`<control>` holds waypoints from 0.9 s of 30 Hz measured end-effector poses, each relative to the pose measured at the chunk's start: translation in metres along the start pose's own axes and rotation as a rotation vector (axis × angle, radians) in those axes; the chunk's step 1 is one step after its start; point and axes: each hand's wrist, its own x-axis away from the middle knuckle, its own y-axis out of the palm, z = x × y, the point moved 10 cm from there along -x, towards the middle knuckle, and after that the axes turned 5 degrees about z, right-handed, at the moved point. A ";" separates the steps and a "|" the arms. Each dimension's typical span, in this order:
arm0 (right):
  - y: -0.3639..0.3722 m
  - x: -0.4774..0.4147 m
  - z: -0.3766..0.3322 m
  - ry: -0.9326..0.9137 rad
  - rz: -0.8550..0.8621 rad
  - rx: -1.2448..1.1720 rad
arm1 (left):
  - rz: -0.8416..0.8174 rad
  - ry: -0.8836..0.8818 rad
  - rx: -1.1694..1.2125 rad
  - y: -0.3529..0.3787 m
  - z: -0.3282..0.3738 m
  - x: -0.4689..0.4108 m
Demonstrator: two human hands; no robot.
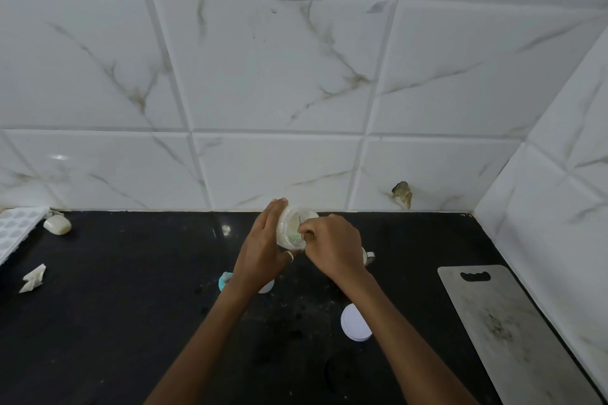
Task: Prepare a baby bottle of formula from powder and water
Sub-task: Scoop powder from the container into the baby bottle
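A translucent plastic jar of pale powder [291, 223] is tilted toward me above the black counter [131, 306], near the tiled wall. My left hand [263, 250] wraps around its left side and holds it. My right hand [332, 245] pinches something small at the jar's open mouth, where a green scoop [297, 237] shows. A white round lid [355, 322] lies flat on the counter below my right forearm. A light-blue piece [225, 279] and a white round piece [267, 287] peek out under my left wrist. A white object [367, 255] is mostly hidden behind my right hand.
A metal cutting board [506, 325] lies at the right. At the far left are a white moulded tray [16, 230], a pale soap bar [57, 224] and a crumpled white scrap [33, 278]. Tiled walls close the back and right side.
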 end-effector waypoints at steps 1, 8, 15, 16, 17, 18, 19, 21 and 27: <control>0.001 0.000 0.003 0.023 -0.006 -0.028 | 0.000 0.002 -0.005 0.000 0.001 0.000; 0.010 0.001 0.024 0.260 -0.081 -0.293 | -0.019 -0.015 -0.011 0.004 -0.004 0.002; 0.003 0.010 0.052 0.558 0.020 -0.592 | -0.013 -0.091 -0.032 0.005 -0.012 0.001; 0.001 0.011 0.054 0.579 0.031 -0.613 | -0.008 -0.106 -0.032 0.004 -0.013 0.002; -0.002 0.013 0.057 0.602 0.040 -0.629 | -0.001 -0.121 -0.032 0.004 -0.014 0.002; -0.004 0.014 0.060 0.626 0.045 -0.645 | 0.007 -0.140 -0.033 0.003 -0.015 0.003; -0.006 0.016 0.063 0.651 0.047 -0.665 | 0.016 -0.158 -0.029 0.003 -0.016 0.004; -0.008 0.019 0.070 0.701 0.055 -0.707 | 0.027 -0.189 -0.014 0.004 -0.019 0.005; -0.013 0.027 0.087 0.826 0.086 -0.825 | 0.035 -0.238 0.019 0.014 -0.020 0.006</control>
